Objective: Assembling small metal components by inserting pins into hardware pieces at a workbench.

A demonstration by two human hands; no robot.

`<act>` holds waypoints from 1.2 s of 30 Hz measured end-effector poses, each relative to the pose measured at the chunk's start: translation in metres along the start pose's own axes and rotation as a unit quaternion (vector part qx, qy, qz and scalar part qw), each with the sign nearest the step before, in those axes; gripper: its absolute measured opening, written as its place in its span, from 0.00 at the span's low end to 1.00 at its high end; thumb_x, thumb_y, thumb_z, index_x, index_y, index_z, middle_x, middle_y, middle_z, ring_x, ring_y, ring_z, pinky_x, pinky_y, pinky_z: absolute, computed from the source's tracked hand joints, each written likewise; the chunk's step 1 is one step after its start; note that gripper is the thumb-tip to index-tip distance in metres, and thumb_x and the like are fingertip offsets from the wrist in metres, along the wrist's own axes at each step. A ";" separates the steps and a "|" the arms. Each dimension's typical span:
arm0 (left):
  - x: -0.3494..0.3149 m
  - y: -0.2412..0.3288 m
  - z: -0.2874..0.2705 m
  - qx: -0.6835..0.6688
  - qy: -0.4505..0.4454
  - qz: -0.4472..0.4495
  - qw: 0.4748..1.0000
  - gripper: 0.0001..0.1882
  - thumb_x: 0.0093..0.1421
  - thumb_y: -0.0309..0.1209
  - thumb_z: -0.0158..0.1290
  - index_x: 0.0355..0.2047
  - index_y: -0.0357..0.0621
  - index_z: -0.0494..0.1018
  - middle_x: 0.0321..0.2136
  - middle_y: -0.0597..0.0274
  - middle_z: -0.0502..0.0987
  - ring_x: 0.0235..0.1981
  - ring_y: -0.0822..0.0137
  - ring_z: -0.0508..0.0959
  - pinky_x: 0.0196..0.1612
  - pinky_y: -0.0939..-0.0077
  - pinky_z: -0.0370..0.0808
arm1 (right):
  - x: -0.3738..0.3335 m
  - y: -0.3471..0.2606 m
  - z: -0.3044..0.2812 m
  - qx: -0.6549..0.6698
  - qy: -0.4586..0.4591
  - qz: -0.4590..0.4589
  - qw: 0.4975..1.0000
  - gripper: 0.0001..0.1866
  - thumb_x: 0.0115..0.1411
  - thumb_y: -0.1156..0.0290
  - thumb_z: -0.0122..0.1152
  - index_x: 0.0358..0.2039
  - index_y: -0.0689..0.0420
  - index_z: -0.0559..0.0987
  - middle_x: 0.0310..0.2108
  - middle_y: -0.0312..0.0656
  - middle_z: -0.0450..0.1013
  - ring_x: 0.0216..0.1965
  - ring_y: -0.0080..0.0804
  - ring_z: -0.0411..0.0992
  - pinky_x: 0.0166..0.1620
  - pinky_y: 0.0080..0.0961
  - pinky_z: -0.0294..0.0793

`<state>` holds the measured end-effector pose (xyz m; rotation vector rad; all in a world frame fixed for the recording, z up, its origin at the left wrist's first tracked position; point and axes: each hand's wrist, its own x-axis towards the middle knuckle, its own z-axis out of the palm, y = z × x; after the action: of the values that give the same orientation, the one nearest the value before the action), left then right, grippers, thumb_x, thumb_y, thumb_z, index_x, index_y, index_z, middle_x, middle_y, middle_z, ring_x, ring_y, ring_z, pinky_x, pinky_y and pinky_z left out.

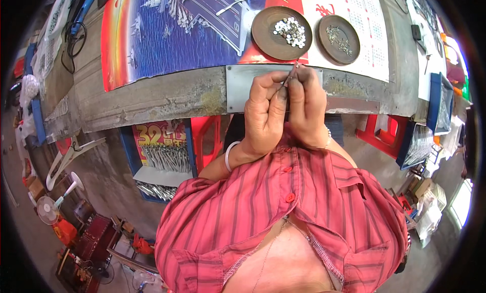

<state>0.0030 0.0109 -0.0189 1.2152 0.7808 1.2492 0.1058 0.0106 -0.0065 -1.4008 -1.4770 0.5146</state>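
Observation:
My left hand (267, 110) and my right hand (310, 103) meet at the near edge of the bench, fingertips pinched close together. Between them shows a slim, dark piece (290, 80), mostly covered by the fingers; its exact kind is too small to tell. Just beyond the fingertips lies a round brown dish (264, 37) with a heap of small, shiny, silvery round pieces (291, 31). To its right, a smaller brown dish (329, 49) holds small thin metal pieces (340, 40). Under my hands, a grey metal plate (237, 90) is fixed to the bench edge.
A slender silvery tool (238, 3) lies on the printed poster (167, 45). Blue trays of long metal pieces stand below the bench, one at left (132, 156) and one at right (405, 152). Red stools (377, 136) are tucked underneath. A blue-handled tool (83, 12) with a cable rests far left.

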 end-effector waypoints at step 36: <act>-0.227 -0.017 -0.267 0.577 0.165 -0.268 0.754 0.10 0.53 0.25 0.51 0.37 0.38 0.72 0.34 0.46 0.74 0.38 0.45 0.73 0.41 0.58 0.70 | -0.003 -0.043 0.038 0.072 -0.343 0.012 0.936 0.15 0.66 0.66 0.43 0.37 0.67 0.72 0.37 0.46 0.71 0.40 0.35 0.70 0.49 0.26 0.63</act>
<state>-0.2910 -0.1413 -0.1370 1.5098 2.1915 0.3889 0.0517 0.0100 0.0127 -1.1702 -1.9157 1.1905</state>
